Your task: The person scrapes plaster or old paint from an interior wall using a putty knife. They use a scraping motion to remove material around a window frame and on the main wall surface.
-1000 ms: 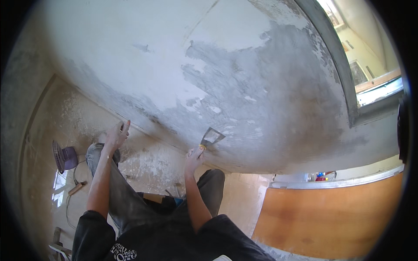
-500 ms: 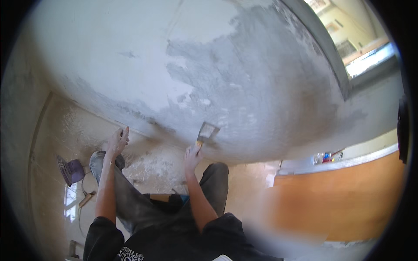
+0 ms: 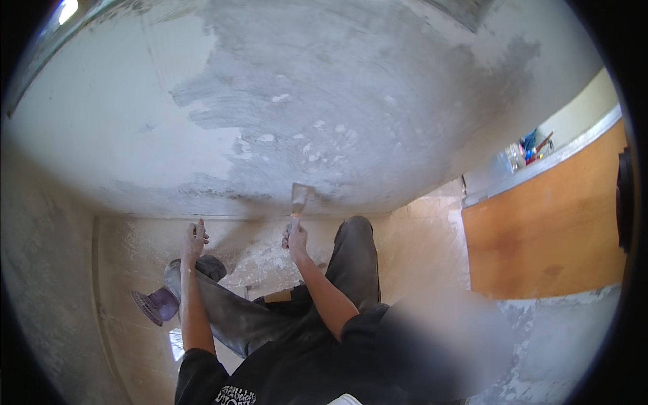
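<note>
My right hand [image 3: 295,240] is closed around the handle of a putty knife [image 3: 302,196]. Its wide blade points up at the lower part of the wall [image 3: 378,101], where pale coating gives way to a large grey, streaky patch; whether the blade touches the wall I cannot tell. Off to the left, my left hand [image 3: 195,240] hovers above my knee near the wall's foot. It holds nothing, one finger stretched out and the others loosely bent.
White flakes and dust [image 3: 260,263] cover the floor below the wall. A purple round-headed device [image 3: 155,305] lies by my left leg. On the right stands an orange-brown wooden panel [image 3: 540,223], with bottles and small items [image 3: 525,152] on the ledge behind it.
My view has turned, so the wall and wooden panel sit at a different angle. The putty knife's blade has tipped more upright in my right hand. My left hand stays empty.
</note>
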`<state>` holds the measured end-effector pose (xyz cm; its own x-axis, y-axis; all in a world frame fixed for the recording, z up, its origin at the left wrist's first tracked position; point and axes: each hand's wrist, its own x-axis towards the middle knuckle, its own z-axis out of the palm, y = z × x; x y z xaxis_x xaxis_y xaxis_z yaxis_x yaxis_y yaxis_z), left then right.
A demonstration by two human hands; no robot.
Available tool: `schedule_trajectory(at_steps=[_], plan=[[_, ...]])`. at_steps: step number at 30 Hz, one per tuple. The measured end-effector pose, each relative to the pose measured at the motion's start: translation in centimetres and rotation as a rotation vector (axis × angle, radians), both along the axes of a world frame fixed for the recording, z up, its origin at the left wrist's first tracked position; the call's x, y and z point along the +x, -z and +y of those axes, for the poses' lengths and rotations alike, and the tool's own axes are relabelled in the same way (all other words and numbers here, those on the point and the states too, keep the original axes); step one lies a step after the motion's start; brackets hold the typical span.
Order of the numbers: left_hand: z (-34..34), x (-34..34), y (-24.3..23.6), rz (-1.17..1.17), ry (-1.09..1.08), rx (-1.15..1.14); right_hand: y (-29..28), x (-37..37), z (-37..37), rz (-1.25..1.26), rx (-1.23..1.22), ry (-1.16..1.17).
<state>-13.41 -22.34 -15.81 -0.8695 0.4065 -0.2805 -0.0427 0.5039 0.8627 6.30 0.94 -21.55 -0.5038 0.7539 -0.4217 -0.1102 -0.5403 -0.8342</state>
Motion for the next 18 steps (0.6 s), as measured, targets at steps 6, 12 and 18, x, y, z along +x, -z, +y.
schedule_trajectory(at_steps=[6,12,18], plan=[[-1.0,-0.5,1.9,0.065,0.06,-0.014,1.4,1.5,-1.9,-0.253,-0.388,-0.06],[-1.2,0.5,0.8,0.128,0.132,-0.059,-4.7,3.6,0.3,-0.242,0.4,0.157],[-1.7,0.7,0.0,0.214,0.176,-0.09,-7.9,3.0,5.6,-0.218,0.594,0.205]])
